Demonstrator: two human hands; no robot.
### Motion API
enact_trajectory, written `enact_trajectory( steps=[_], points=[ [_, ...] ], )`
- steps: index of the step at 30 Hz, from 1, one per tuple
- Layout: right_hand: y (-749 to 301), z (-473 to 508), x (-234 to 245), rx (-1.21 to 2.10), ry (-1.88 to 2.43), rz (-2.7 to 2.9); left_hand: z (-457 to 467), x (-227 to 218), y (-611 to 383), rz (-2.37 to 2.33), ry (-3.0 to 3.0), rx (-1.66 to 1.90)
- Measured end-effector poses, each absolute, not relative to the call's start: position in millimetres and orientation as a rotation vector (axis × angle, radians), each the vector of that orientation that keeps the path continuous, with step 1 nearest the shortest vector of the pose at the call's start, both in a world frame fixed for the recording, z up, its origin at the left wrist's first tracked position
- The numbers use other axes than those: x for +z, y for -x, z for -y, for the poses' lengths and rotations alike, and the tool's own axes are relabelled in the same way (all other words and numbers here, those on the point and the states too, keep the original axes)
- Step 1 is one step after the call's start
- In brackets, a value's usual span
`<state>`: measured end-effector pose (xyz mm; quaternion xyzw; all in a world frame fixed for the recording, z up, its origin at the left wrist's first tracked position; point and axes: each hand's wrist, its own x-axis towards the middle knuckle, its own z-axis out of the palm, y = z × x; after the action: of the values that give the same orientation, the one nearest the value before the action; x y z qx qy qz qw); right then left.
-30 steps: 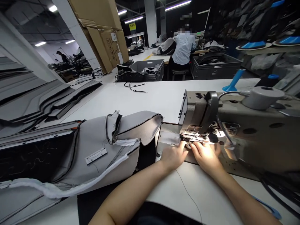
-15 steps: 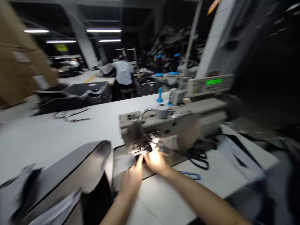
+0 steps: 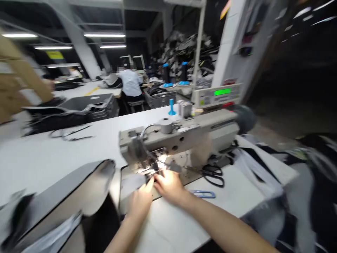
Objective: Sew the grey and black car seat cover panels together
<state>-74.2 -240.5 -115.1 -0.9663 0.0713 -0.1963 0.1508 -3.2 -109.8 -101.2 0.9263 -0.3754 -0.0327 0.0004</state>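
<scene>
A beige industrial sewing machine stands on the white table. Both my hands are at its lit needle area. My left hand rests on the machine bed with fingertips pointing at the presser foot. Beside it, my right hand lies under the lamp with fingers bent at the needle. The picture is blurred, so I cannot tell whether either hand pinches anything. A grey padded fabric cover lies folded just left of the machine.
Black scissors and a blue clip lie on the table right of my hands. A control panel with a green display stands behind the machine. Dark crates sit at the back left. Another person works at a far table.
My head has turned right and pulled back, so the whole machine and its control panel show now. My hands have stayed at the needle area.
</scene>
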Motion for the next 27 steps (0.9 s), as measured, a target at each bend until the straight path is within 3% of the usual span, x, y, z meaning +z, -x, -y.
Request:
enact_trajectory(
  steps=[7,19,27],
  points=[
    [78,243,-131,-0.533,2.882,-0.080,107,-94,11,1.109,-2.815,-0.339],
    [82,244,-133,-0.538,3.146,-0.051,105,-99,13,1.071,-2.728,-0.425],
    [76,243,-129,-0.311,3.128,-0.150,102,-100,12,1.044,-2.693,-0.439]
  ],
)
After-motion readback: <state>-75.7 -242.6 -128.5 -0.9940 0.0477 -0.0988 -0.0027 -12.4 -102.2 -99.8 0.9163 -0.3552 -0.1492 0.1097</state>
